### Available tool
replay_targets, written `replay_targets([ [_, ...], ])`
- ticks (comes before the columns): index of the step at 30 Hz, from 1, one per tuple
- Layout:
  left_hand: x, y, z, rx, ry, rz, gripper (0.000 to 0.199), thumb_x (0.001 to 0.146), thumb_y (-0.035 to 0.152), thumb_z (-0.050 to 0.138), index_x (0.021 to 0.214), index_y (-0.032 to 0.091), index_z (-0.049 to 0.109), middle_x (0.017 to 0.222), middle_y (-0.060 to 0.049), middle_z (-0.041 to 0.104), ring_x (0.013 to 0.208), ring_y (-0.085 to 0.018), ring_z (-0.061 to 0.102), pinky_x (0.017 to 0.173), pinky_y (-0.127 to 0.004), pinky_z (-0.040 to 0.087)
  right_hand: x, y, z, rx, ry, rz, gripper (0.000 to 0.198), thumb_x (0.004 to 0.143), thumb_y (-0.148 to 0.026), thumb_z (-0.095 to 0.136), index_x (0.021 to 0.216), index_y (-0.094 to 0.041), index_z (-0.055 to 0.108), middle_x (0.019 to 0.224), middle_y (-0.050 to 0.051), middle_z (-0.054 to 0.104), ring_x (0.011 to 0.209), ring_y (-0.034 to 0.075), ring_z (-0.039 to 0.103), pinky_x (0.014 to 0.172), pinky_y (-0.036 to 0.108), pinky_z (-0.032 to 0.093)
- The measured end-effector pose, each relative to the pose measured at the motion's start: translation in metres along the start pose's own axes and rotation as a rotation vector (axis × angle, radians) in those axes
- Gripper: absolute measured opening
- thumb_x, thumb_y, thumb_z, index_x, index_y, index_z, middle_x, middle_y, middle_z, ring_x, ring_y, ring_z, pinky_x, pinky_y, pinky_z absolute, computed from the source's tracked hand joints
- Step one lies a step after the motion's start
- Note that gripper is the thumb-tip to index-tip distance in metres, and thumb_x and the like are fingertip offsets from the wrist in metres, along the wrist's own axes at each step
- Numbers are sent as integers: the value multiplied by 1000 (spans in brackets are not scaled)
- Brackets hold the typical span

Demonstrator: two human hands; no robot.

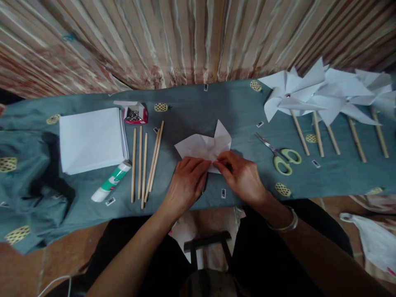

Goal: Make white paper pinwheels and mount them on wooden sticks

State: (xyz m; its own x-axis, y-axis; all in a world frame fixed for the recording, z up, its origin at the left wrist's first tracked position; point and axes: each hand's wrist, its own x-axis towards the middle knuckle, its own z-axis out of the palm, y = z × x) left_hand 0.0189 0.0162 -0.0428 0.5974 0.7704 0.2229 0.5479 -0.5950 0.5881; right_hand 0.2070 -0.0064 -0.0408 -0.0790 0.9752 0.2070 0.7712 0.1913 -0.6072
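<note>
Centrally in the head view, a partly folded paper pinwheel (pixel 198 144) lies on the desk (pixel 241 107), near its front edge, two pointed blades fanning away from the person. The left hand (pixel 188 177) rests palm down over its near left part, fingers bent together on the sheet; its thumb is mostly hidden, so I cannot tell whether it grips the paper or only presses it. The right hand (pixel 239 171) has thumb and forefinger brought together on the near right part of the paper, pinching it close to the left fingertips, and a bracelet (pixel 289 222) circles that wrist. To the left, five loose wooden sticks (pixel 140 163) lie roughly upright in view, the two rightmost touching. Beyond them come a glue stick (pixel 111 181), lying aslant by the near right corner of a stack of white paper (pixel 91 140), and an open red box (pixel 136 113) of small metal pieces just beside the stack's far corner. To the right, scissors (pixel 280 157) with pale green handles lie with their blades aimed toward the far left. Farther right, a group of white pinwheels (pixel 312 88) on wooden sticks overlaps along the far side, before a striped curtain (pixel 185 41)
</note>
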Motion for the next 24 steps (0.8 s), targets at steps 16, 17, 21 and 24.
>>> replay_targets([
  [16, 10, 3, 8, 162, -37, -19, 34, 97, 15, 41, 126, 14, 60, 105, -12, 61, 96, -24, 53, 79, -39, 51, 5, -3, 0, -75, -51, 39, 14, 96, -26, 56, 88, -17, 63, 75, 4, 72, 66, 18, 69, 60, 27, 45],
  [17, 11, 3, 8, 168, -38, -19, 34, 97, 15, 41, 126, 14, 60, 105, -12, 61, 95, -24, 53, 79, -39, 51, 5, -4, 0, -78, -56, 45, 13, 95, -25, 56, 88, -17, 63, 75, 5, 72, 66, 19, 69, 60, 27, 45],
  [21, 13, 3, 9, 194, -49, -26, 35, 97, 14, 41, 127, 13, 60, 104, -12, 61, 94, -24, 52, 79, -39, 51, 6, -5, -1, -83, -80, 68, 12, 95, -24, 57, 89, -16, 64, 76, 5, 73, 67, 19, 69, 61, 27, 45],
  [24, 13, 4, 9, 219, -68, -30, 36, 97, 13, 40, 127, 12, 59, 104, -12, 61, 94, -25, 51, 80, -40, 51, 7, -5, -1, -92, -93, 82, 12, 95, -25, 56, 90, -16, 64, 77, 5, 73, 68, 19, 69, 61, 27, 44],
])
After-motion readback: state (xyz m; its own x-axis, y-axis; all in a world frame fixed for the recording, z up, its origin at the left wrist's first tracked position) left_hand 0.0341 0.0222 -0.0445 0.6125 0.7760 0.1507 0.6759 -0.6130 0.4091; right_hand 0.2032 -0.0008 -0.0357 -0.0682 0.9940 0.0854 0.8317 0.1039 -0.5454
